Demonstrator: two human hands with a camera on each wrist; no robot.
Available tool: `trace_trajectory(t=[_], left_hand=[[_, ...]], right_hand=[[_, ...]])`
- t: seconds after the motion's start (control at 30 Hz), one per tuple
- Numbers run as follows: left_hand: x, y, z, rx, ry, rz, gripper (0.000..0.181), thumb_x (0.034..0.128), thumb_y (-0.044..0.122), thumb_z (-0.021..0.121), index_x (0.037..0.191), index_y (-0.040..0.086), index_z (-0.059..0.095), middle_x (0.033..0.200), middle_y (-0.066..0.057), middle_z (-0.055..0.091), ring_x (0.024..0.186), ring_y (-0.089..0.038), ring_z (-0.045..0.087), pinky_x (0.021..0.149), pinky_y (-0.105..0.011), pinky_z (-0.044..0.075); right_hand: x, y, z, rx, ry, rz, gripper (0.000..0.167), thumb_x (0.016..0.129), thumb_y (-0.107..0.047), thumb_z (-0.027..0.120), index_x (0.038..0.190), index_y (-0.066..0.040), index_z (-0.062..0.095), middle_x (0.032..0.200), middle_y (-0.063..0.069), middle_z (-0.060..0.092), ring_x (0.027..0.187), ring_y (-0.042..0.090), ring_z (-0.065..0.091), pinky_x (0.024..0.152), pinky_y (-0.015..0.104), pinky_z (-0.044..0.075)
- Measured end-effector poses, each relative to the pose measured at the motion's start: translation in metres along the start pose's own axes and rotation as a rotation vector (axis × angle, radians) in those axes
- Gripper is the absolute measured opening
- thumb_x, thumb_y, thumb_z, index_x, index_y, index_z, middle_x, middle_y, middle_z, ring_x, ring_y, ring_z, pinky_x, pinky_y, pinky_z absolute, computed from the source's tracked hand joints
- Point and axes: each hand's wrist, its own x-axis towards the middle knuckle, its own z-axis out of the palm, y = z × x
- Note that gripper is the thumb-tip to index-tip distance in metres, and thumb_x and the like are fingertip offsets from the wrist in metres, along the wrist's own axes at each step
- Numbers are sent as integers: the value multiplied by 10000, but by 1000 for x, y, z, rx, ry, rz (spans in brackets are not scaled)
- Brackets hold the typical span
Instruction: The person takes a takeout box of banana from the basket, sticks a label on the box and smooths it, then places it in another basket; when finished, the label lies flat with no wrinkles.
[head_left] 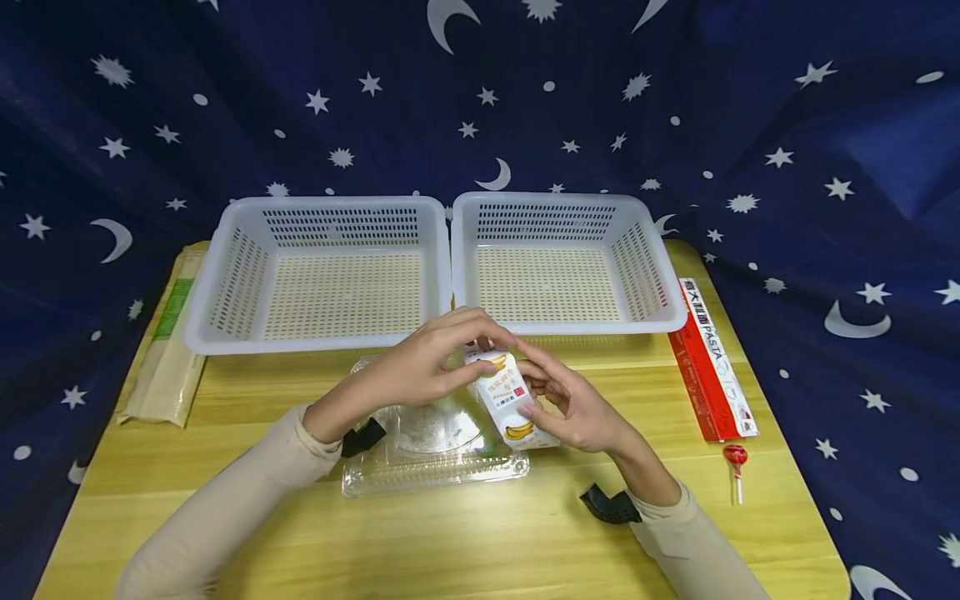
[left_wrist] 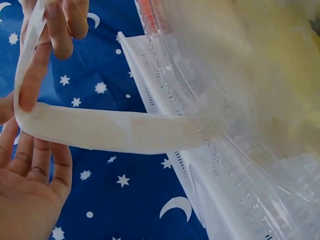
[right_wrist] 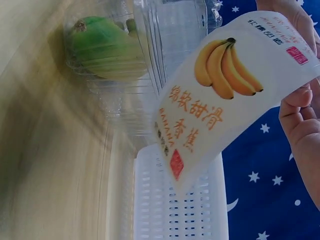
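Note:
A white label strip (head_left: 501, 392) printed with yellow bananas is held between both hands over a clear plastic container (head_left: 405, 477). My left hand (head_left: 420, 367) pinches its upper end, thumb on the printed face. Lower down on the right side, my right hand (head_left: 581, 410) grips it, thumb in front and fingers behind. In the left wrist view the strip (left_wrist: 110, 131) bends at the fingers and reaches the clear plastic. The right wrist view shows the label (right_wrist: 215, 105) curving outward beside the container (right_wrist: 150, 45), with a green fruit (right_wrist: 102, 47) visible through the plastic.
Two white perforated baskets (head_left: 315, 343) (head_left: 570, 327) stand side by side at the back. A pale package with a green band (head_left: 168, 333) lies at the left; a red and white pasta box (head_left: 716, 367) and a red lollipop (head_left: 736, 455) lie at the right.

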Motion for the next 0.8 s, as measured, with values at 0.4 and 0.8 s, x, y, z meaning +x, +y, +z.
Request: trace_trajectory(t=[0.4, 0.8], left_hand=[[-1, -1, 3, -49, -28, -65, 404, 873, 37, 688, 1259, 88, 583, 1134, -19, 619, 986, -101, 548, 872, -235, 519], [-2, -6, 7, -141, -9, -90, 414, 837, -28, 702, 1228, 62, 599, 1063, -76, 610, 961, -120, 549, 867, -246, 532]], right_hand=[[2, 0, 3, -82, -27, 23, 796, 866, 205, 531, 1542, 16, 156, 1378, 359, 455, 1189, 116, 569, 890, 294, 563], [3, 3, 2, 29, -58, 28, 802, 858, 219, 519, 1535, 54, 121, 1429, 397, 365, 1292, 111, 518, 969, 285, 531]])
